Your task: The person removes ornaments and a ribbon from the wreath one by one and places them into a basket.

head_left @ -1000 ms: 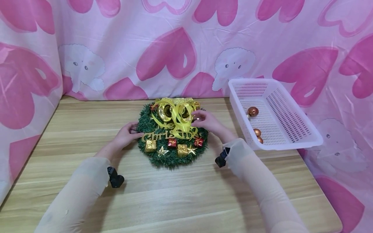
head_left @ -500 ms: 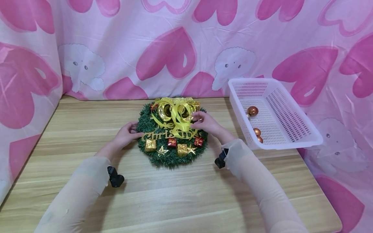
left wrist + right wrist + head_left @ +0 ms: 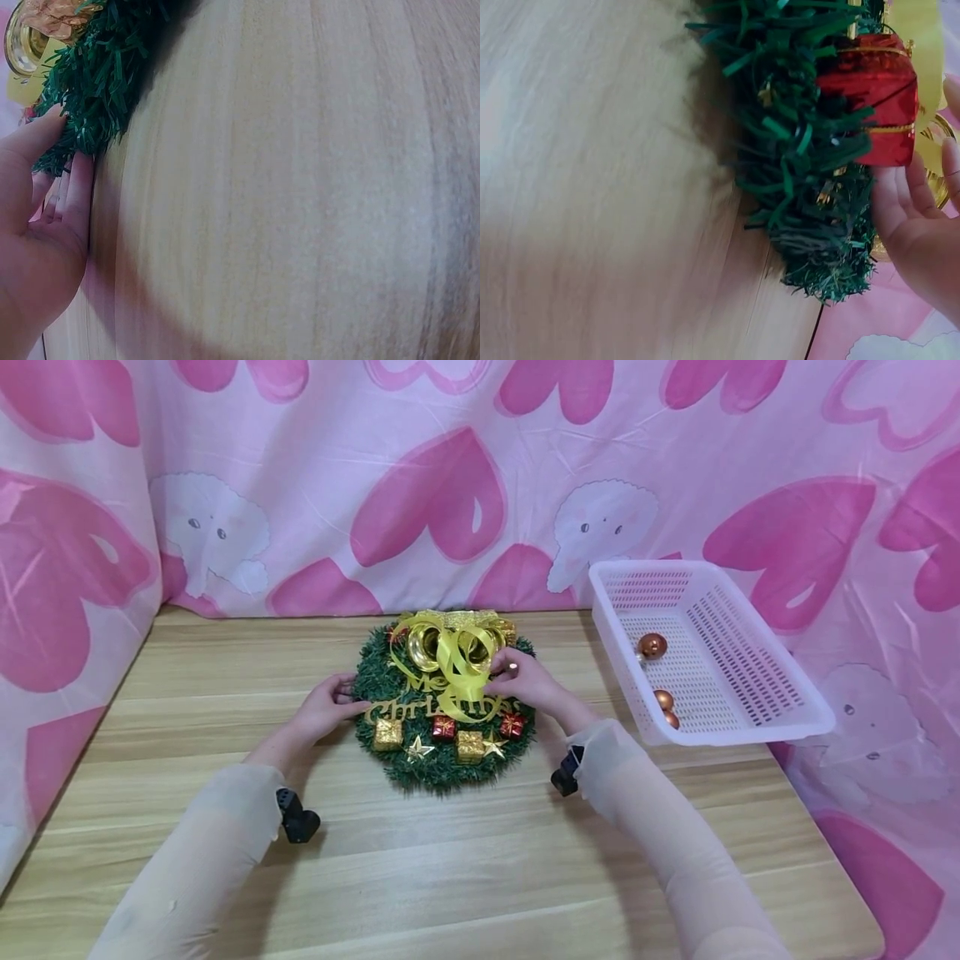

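Note:
A green Christmas wreath (image 3: 435,777) lies on the table, bearing a gold "Merry Christmas" sign (image 3: 386,712), gold bells (image 3: 422,649) and small gift boxes. My left hand (image 3: 324,706) holds the wreath's left edge; in the left wrist view its thumb lies on the greenery (image 3: 105,75) with the fingers lower, at the table. At the wreath's right side, my right hand (image 3: 528,681) pinches the loose yellow ribbon (image 3: 450,664) between thumb and fingertips. The right wrist view has a red gift box (image 3: 891,97) in front of part of this hand.
A white perforated basket (image 3: 750,737) stands at the table's right side, holding a large brown ball (image 3: 652,646) and smaller copper balls (image 3: 663,699). Pink heart-patterned cloth (image 3: 427,502) hangs behind the wooden table (image 3: 420,877) and along its sides.
The right hand has shifted slightly left and down over the wreath, and the ribbon's lower loops have changed shape beside its fingertips. The left hand stays in place.

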`<action>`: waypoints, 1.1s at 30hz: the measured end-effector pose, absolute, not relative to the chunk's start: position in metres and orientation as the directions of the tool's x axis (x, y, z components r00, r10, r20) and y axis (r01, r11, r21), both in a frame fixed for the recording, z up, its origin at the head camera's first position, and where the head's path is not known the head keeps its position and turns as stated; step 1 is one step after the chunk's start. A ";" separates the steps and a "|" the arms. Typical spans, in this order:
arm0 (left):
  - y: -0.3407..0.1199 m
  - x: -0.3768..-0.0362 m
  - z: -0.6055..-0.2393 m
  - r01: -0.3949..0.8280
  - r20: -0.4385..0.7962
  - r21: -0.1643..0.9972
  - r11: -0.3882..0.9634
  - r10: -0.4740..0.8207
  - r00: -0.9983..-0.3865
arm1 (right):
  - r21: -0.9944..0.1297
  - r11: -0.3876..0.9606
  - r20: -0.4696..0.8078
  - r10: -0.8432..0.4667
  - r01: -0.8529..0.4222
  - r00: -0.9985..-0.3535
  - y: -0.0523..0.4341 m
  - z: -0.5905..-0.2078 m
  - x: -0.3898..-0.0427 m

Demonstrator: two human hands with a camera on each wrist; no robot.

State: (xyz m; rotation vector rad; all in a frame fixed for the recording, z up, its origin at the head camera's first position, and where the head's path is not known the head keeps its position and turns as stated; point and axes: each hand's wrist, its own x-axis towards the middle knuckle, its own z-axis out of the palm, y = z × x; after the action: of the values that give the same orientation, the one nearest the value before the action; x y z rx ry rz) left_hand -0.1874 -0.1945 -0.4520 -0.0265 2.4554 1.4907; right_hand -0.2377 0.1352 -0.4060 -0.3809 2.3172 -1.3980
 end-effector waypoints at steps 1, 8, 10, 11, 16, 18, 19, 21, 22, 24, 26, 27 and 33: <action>-0.195 -0.188 -0.452 -0.153 -0.235 0.871 0.467 0.122 -0.964 | -0.888 0.458 -0.199 -0.439 -0.028 -0.876 0.135 -0.406 -0.238; -0.196 -0.188 -0.452 -0.144 -0.225 0.877 0.458 0.126 -0.966 | -0.839 0.536 -0.239 -0.522 -0.097 -0.819 0.132 -0.402 -0.237; -0.196 -0.188 -0.453 -0.144 -0.225 0.877 0.458 0.127 -0.966 | -0.823 0.556 -0.246 -0.531 -0.115 -0.811 0.129 -0.402 -0.237; -0.195 -0.188 -0.453 -0.144 -0.225 0.877 0.458 0.127 -0.966 | -0.815 0.566 -0.248 -0.534 -0.123 -0.808 0.127 -0.402 -0.237; -0.195 -0.188 -0.453 -0.146 -0.225 0.875 0.462 0.120 -0.967 | -0.743 0.640 -0.254 -0.540 -0.196 -0.803 0.121 -0.402 -0.236; -0.195 -0.189 -0.454 -0.144 -0.222 0.876 0.461 0.119 -0.968 | -0.712 0.668 -0.260 -0.538 -0.217 -0.802 0.118 -0.402 -0.235; -0.195 -0.188 -0.454 -0.142 -0.220 0.877 0.460 0.120 -0.968 | -0.699 0.678 -0.261 -0.538 -0.227 -0.802 0.118 -0.402 -0.235; -0.195 -0.189 -0.454 -0.145 -0.222 0.879 0.455 0.121 -0.968 | -0.685 0.691 -0.262 -0.531 -0.232 -0.806 0.116 -0.402 -0.234; -0.195 -0.189 -0.454 -0.145 -0.222 0.879 0.455 0.121 -0.967 | -0.678 0.696 -0.261 -0.529 -0.237 -0.808 0.116 -0.403 -0.234; -0.195 -0.188 -0.453 -0.144 -0.223 0.878 0.457 0.123 -0.967 | -0.671 0.704 -0.253 -0.515 -0.235 -0.819 0.114 -0.404 -0.233; -0.194 -0.188 -0.452 -0.149 -0.228 0.878 0.455 0.123 -0.966 | -0.674 0.705 -0.238 -0.491 -0.222 -0.838 0.113 -0.405 -0.233; -0.194 -0.188 -0.452 -0.150 -0.229 0.879 0.453 0.124 -0.966 | -0.677 0.702 -0.224 -0.481 -0.220 -0.848 0.112 -0.406 -0.233; -0.192 -0.186 -0.450 -0.150 -0.228 0.884 0.443 0.128 -0.965 | -0.708 0.672 -0.136 -0.429 -0.215 -0.893 0.112 -0.409 -0.234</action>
State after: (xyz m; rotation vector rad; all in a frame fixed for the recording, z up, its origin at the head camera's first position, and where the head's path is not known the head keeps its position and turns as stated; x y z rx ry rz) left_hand -0.1864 -0.1919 -0.4501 -0.0192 2.4350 1.5320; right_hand -0.2342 0.1125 -0.4088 -0.5136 2.5967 -1.0453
